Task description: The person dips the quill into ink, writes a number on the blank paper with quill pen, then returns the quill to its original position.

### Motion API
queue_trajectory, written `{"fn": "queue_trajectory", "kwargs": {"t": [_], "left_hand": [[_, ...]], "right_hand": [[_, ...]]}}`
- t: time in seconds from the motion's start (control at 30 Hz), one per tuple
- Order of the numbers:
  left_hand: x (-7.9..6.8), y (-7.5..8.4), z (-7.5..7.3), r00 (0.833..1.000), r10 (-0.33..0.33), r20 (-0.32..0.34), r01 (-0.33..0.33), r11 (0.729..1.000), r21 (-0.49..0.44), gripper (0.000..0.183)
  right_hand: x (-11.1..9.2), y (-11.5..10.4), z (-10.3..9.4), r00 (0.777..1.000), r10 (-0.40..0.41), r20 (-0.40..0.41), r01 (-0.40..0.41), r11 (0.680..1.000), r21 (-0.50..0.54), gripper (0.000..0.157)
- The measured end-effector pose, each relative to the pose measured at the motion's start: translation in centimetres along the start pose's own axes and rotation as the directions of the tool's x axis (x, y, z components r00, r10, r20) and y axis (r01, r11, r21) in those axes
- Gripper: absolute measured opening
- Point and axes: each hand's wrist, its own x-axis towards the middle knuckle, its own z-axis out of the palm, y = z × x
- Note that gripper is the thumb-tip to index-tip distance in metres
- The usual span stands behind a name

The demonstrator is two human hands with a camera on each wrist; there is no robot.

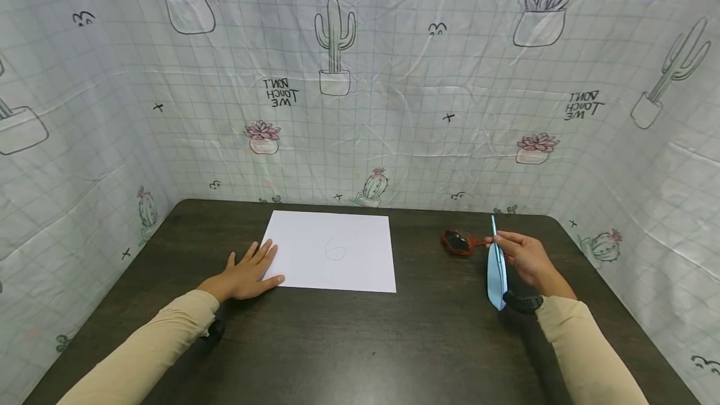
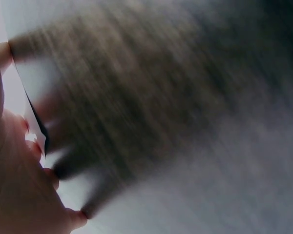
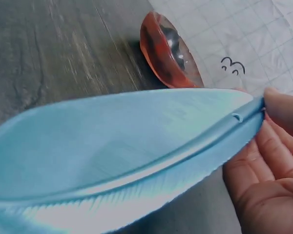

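A white sheet of paper (image 1: 360, 267) with a faint 6 drawn on it lies on the dark table. My left hand (image 1: 247, 274) rests spread on its left edge, fingers straight; the left wrist view shows the palm side and dark finger shadows. My right hand (image 1: 525, 258) pinches a light-blue feather-shaped pen (image 3: 122, 141) near one end between thumb and fingers, its broad vane hanging toward the wrist. Left of that hand lies a red-rimmed object with a dark middle (image 1: 459, 242). A thin reddish stem runs from it toward the fingertips; whether they touch it I cannot tell.
The dark wooden table (image 1: 360, 349) extends toward me. A white grid-patterned curtain (image 1: 394, 111) with cactus drawings encloses its back and both sides. A dark band (image 1: 523, 302) sits around the right wrist.
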Motion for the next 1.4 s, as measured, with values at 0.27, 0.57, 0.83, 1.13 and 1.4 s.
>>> {"fn": "queue_trajectory", "kwargs": {"t": [0.27,0.57,0.83,1.13,1.4], "left_hand": [[0.2,0.0,0.0,1.0,0.004,-0.001,-0.004,1.0,0.002,0.082],[0.2,-0.2,0.1,1.0,0.029,-0.004,-0.029,0.999,-0.03,0.086],[0.2,0.0,0.2,1.0,0.016,-0.001,-0.016,1.0,-0.004,0.084],[-0.1,-0.1,0.1,1.0,-0.004,0.002,0.004,1.0,0.014,0.082],[0.0,-0.2,0.0,1.0,-0.002,-0.003,0.002,1.0,0.016,0.082]], "right_hand": [[0.5,-0.1,-0.5,0.997,0.068,0.025,-0.057,0.949,-0.311,0.057],[0.8,0.0,-0.5,0.997,0.062,0.04,-0.038,0.891,-0.452,0.047],[0.4,0.1,-0.5,0.996,0.09,0.02,-0.07,0.875,-0.478,0.045],[0.0,0.0,0.6,0.999,0.053,0.015,-0.038,0.862,-0.506,0.043],[0.1,0.0,0.6,0.999,0.052,-0.016,-0.053,0.84,-0.54,0.042]]}}
